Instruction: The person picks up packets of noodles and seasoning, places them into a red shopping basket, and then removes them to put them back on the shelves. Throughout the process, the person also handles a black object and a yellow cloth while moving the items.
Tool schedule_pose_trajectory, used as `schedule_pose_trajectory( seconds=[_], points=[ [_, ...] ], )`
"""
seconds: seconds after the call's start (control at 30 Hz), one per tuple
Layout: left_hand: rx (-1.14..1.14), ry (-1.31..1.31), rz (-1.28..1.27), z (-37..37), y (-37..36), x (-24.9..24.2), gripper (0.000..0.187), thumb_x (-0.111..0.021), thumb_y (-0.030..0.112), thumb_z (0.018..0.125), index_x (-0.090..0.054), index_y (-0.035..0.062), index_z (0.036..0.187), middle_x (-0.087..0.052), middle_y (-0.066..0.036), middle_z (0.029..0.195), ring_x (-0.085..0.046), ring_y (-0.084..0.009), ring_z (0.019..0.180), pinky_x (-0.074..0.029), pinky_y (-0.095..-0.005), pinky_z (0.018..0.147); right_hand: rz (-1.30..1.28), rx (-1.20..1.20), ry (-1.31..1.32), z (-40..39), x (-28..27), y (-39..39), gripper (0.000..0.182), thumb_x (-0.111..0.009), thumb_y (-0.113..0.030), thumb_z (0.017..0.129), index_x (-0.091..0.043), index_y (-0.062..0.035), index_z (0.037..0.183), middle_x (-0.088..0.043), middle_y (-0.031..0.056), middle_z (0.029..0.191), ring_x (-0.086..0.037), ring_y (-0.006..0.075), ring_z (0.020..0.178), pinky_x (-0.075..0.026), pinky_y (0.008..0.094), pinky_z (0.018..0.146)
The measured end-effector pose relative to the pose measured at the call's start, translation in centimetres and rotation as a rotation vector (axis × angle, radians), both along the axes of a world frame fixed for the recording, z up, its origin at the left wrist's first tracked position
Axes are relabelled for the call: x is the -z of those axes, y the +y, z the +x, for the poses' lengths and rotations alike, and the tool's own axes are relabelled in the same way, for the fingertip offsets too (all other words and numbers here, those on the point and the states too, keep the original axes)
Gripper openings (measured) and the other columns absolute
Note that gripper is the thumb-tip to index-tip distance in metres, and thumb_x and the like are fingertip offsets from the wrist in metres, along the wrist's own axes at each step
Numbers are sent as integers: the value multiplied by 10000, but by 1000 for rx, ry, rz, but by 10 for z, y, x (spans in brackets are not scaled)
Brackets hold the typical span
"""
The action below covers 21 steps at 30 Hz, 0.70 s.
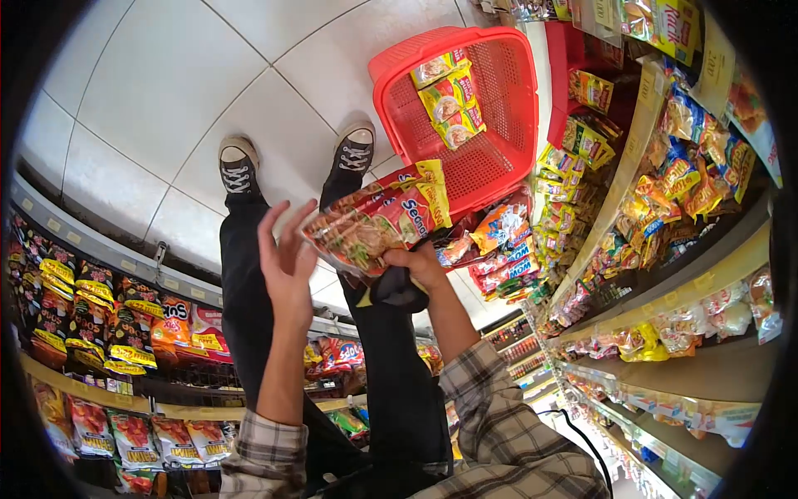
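My right hand (421, 264) grips a small stack of shiny red and yellow food packets (403, 218), the top one printed with a picture of food and lettering beginning "Seon". Its thumb presses on their lower edge. Beside the packets' left end, my left hand (288, 262) is raised with fingers apart and holds nothing. Something dark (397, 291) hangs below the packets at my right hand; I cannot make out what it is. Just beyond the packets stands a red plastic basket (509, 158) on the floor. Several yellow packets (451, 100) lie in it.
Shelves of snack packets (96, 320) curve along the left. On the right, tiered shelves (615, 183) hold many small bags, with colourful packs (503, 241) low beside the basket. My shoes (238, 165) stand on pale floor tiles (174, 91).
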State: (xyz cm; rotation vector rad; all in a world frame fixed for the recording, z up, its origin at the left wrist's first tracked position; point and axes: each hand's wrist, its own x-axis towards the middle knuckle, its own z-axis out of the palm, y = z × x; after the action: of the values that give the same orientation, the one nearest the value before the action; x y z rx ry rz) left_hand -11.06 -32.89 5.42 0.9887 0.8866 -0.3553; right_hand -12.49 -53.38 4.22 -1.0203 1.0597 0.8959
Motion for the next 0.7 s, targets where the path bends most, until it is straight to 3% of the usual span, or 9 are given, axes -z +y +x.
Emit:
schedule_pose_trajectory(
  seconds=[0.1, 0.13, 0.23, 0.33, 0.4, 0.47, 0.53, 0.63, 0.7],
  points=[
    [-94, 71, -101, -15, -14, -6, 949, -879, 213, 655, -309, 23, 1390, -457, -128, 1342, -463, -228, 1247, -391, -362, 1036, -43, 93, -73, -6, 0, 32, 710, -857, -66, 630, -504, -22, 1245, -599, 84, 1191, -574, 203, 1101, -450, 349, 975],
    [-130, 97, -96, -20, -12, -2, 945, -907, 183, 609, -351, -2, 1351, -506, -117, 1290, -515, -210, 1189, -425, -353, 1003, -67, 63, -70, -6, -1, 40, 722, -863, -70, 625, -503, -23, 1248, -598, 84, 1193, -572, 200, 1101, -448, 346, 974],
    [-17, 105, -52, -27, 6, 13, 866, -902, 147, 612, -400, -7, 1300, -575, -96, 1191, -591, -201, 1071, -489, -330, 919, -158, 5, -48, -7, -6, 64, 775, -894, -112, 603, -496, -27, 1262, -588, 76, 1205, -565, 185, 1103, -441, 342, 974],
    [-47, 137, -104, -38, 14, 19, 797, -885, 171, 641, -431, -3, 1273, -600, -89, 1150, -616, -193, 1015, -513, -318, 876, -127, 46, -113, -3, -21, 92, 780, -898, -144, 613, -491, -22, 1267, -578, 75, 1217, -553, 176, 1118, -439, 339, 976],
    [-103, 102, -164, -41, 25, 16, 749, -866, 203, 672, -449, -1, 1260, -603, -88, 1146, -616, -187, 1011, -514, -317, 870, -237, -18, -191, -22, -16, 99, 753, -894, -131, 624, -498, -16, 1254, -587, 77, 1199, -559, 155, 1103, -453, 321, 962],
    [-125, 133, -235, -46, 39, 6, 661, -824, 277, 728, -493, 14, 1235, -618, -75, 1117, -620, -174, 996, -510, -312, 875, -63, -10, -82, -14, -29, 99, 733, -891, -119, 623, -509, -16, 1240, -597, 74, 1182, -574, 162, 1088, -465, 322, 952],
    [-226, 60, -256, -30, 45, -13, 649, -807, 212, 755, -462, -4, 1261, -619, -87, 1116, -620, -179, 991, -507, -320, 878, -53, -5, -199, 7, -52, 107, 708, -886, -115, 628, -519, -13, 1225, -603, 78, 1180, -588, 172, 1077, -477, 322, 939],
    [-304, 145, -256, -21, 54, -47, 538, -764, 124, 796, -471, -5, 1228, -621, -97, 1101, -624, -172, 978, -514, -307, 858, -100, -193, -212, 27, -84, 116, 654, -860, -98, 659, -532, -33, 1222, -616, 81, 1167, -604, 170, 1051, -477, 324, 934],
    [-291, 181, -183, -12, 57, -71, 421, -713, 54, 833, -493, 7, 1188, -623, -91, 1086, -627, -154, 952, -512, -282, 834, -62, -194, -212, 40, -105, 129, 621, -836, -98, 685, -534, -26, 1223, -617, 74, 1161, -597, 171, 1063, -466, 325, 943]
  ],
)
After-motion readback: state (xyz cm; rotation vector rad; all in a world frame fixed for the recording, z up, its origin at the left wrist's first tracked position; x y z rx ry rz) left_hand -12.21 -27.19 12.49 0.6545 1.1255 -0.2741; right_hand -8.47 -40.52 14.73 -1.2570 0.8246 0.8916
